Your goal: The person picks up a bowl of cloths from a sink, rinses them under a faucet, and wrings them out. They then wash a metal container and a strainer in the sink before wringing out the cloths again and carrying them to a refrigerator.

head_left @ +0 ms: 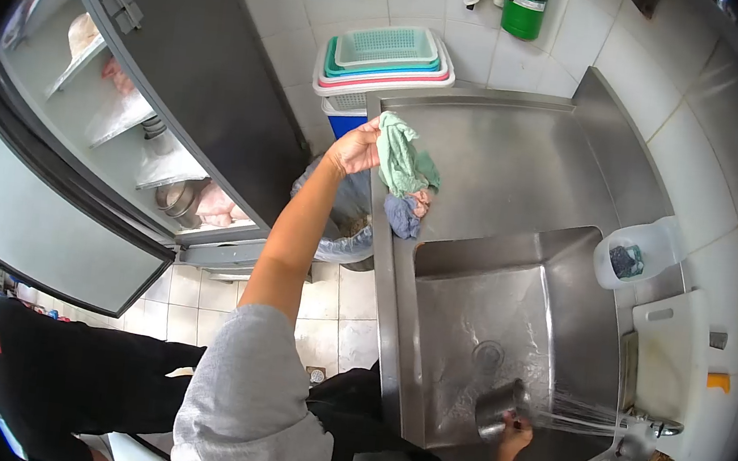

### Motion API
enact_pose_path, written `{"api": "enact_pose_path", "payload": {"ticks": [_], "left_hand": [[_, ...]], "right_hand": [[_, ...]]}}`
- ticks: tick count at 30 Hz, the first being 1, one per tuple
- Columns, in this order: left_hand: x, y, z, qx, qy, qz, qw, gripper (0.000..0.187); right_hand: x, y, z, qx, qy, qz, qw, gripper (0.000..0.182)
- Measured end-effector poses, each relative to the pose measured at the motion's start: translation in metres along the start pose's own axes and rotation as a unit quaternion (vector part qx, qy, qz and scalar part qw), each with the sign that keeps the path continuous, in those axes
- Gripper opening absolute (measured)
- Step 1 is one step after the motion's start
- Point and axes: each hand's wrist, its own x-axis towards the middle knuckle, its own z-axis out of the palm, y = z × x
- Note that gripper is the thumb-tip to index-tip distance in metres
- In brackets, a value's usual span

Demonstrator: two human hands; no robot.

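Observation:
My left hand (357, 147) is closed on a light green cloth (400, 156) at the left edge of the steel counter. A blue-grey cloth (402, 217) and a pinkish cloth (422, 202) lie bunched just below it. Down in the steel sink (478, 309), my right hand (517, 435) grips a metal cup (499, 410). Water sprays from the tap (665, 428) toward this cup, and the sink floor looks wet. How the fingers wrap its handle or rim is partly hidden.
A translucent container (641, 252) with dark cloth inside stands right of the sink, near a white cutting board (671, 352). Leftward are a lined bin (344, 250), stacked baskets (388, 48) and an open fridge (129, 115). Another person (84, 372) in black is at lower left.

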Motion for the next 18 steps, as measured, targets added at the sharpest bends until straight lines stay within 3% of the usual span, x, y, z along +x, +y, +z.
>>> {"api": "enact_pose_path", "payload": {"ticks": [1,2,4,5,6,8,9,10,11,14,15,16,17,18], "left_hand": [[-0.001,-0.002,-0.004,-0.010,-0.002,0.010,1.000,0.034],[-0.001,-0.001,0.003,-0.021,-0.005,0.021,1.000,0.035],[-0.002,0.001,0.016,-0.068,0.022,0.008,0.997,0.036],[-0.004,0.002,0.024,-0.115,0.047,-0.004,0.992,0.038],[-0.005,-0.001,0.024,-0.116,0.045,-0.004,0.992,0.038],[-0.007,-0.008,0.014,-0.113,0.069,-0.016,0.991,0.046],[-0.003,-0.013,0.004,-0.046,0.032,-0.007,0.998,0.044],[-0.003,-0.013,0.005,-0.046,0.033,-0.009,0.998,0.044],[-0.003,-0.011,0.009,-0.038,0.027,-0.018,0.999,0.042],[-0.002,-0.006,0.023,-0.055,0.015,-0.022,0.998,0.037],[-0.001,-0.004,0.022,-0.017,0.051,-0.040,0.998,0.035],[0.002,-0.003,0.021,0.021,0.086,-0.058,0.994,0.033],[0.008,-0.005,0.015,0.153,0.167,-0.095,0.969,0.030],[0.011,-0.007,0.017,0.408,0.259,-0.176,0.858,0.026]], "right_hand": [[0.004,0.004,-0.003,0.297,-0.056,0.103,0.948,0.022],[0.009,0.002,-0.007,0.256,-0.021,0.147,0.955,0.021],[0.007,-0.006,-0.006,0.176,0.030,0.122,0.976,0.019],[0.002,-0.019,-0.005,-0.024,0.050,0.068,0.996,0.018],[-0.002,-0.028,-0.003,-0.222,0.069,0.011,0.973,0.018],[0.006,0.002,0.001,-0.233,0.084,-0.028,0.968,0.021],[0.014,0.017,-0.004,0.026,0.030,0.080,0.996,0.023],[0.015,0.025,-0.006,0.282,-0.025,0.183,0.941,0.026],[0.012,-0.008,-0.017,0.410,0.020,0.185,0.893,0.028],[0.002,0.001,-0.008,0.446,0.106,0.231,0.858,0.027],[-0.002,0.003,-0.001,0.419,0.118,0.242,0.867,0.029],[-0.008,0.005,0.008,0.317,0.139,0.214,0.913,0.029],[-0.010,0.011,0.017,0.196,0.118,0.188,0.955,0.028],[-0.011,0.017,0.024,0.072,0.094,0.158,0.980,0.028]]}}
